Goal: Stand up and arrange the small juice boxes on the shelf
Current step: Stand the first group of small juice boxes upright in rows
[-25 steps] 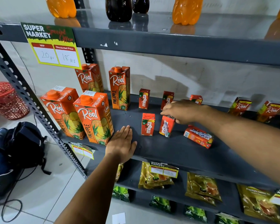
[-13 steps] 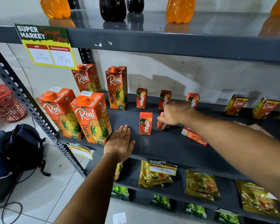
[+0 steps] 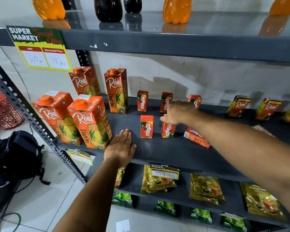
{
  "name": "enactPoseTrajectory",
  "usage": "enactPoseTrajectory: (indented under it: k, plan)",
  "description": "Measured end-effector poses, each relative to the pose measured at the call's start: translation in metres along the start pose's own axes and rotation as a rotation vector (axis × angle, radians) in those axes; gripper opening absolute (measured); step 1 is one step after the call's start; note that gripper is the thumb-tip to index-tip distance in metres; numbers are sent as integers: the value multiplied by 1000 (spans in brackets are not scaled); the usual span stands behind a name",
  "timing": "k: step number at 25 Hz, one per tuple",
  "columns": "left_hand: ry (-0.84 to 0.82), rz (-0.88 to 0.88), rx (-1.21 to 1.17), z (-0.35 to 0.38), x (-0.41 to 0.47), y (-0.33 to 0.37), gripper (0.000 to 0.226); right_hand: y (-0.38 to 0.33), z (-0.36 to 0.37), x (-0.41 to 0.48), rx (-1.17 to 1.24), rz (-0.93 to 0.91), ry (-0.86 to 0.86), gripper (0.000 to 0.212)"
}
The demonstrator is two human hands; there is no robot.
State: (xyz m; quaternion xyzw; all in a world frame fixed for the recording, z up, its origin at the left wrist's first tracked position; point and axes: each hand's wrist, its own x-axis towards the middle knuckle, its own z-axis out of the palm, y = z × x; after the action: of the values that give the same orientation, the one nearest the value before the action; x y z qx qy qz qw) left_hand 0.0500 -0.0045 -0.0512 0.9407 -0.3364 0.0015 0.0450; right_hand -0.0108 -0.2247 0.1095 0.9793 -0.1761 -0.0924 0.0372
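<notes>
Small red Maaza juice boxes stand on the dark grey middle shelf point(image 3: 166, 153). Three stand in a back row: one point(image 3: 142, 101), a second point(image 3: 166, 102), and a third point(image 3: 194, 100) partly hidden behind my right hand. In front, one box point(image 3: 146, 126) stands upright. Beside it, my right hand point(image 3: 179, 113) grips the top of another box point(image 3: 168, 130), which stands upside down. A further box point(image 3: 196, 137) lies flat to the right, under my forearm. My left hand point(image 3: 120, 147) rests flat, palm down, on the shelf's front edge.
Large Real pineapple cartons point(image 3: 90, 121) stand at the shelf's left. Small Real boxes point(image 3: 238, 106) stand at the right. Drink bottles point(image 3: 177, 10) fill the shelf above, tea packets point(image 3: 206, 188) the one below. A dark bag point(image 3: 15, 156) and red basket point(image 3: 2, 109) sit on the floor.
My right hand turned the tilted box and set it standing on the shelf beside the front box. My left hand stayed flat on the shelf edge.
</notes>
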Motion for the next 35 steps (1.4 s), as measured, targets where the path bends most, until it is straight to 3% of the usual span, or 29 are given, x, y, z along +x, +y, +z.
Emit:
enactPoseTrajectory:
  k: [4, 8, 11, 15, 21, 24, 27, 29, 30, 32, 35]
  plan:
    - [-6, -6, 7, 0, 1, 0, 68, 5, 2, 1, 2, -17, 22, 53]
    - [-11, -9, 10, 0, 1, 0, 68, 4, 7, 7, 40, -236, -16, 65]
    - [-1, -7, 0, 0, 0, 0, 68, 3, 10, 12, 3, -291, -81, 71]
    - [-2, -5, 2, -1, -1, 0, 68, 0, 16, 17, -145, -282, -106, 50]
    - [-2, -1, 7, -1, 0, 0, 67, 11, 10, 18, -36, -242, -75, 32]
    - [-3, 8, 14, 0, 0, -1, 67, 38, 10, 16, 348, -124, -38, 27]
    - [-6, 7, 10, 0, 0, 0, 67, 64, 28, -2, 1135, 127, 32, 13]
    - [-1, 7, 3, 0, 1, -1, 67, 68, 46, -15, 1665, 247, 8, 22]
    - [2, 7, 2, 0, 1, -1, 67, 68, 57, -16, 1776, 261, -16, 24]
    - [1, 8, -2, -1, 0, -1, 67, 61, 73, -14, 1739, 230, -37, 28]
    - [-1, 6, -3, -2, -2, 0, 66, 43, 90, -3, 1368, 153, 44, 44]
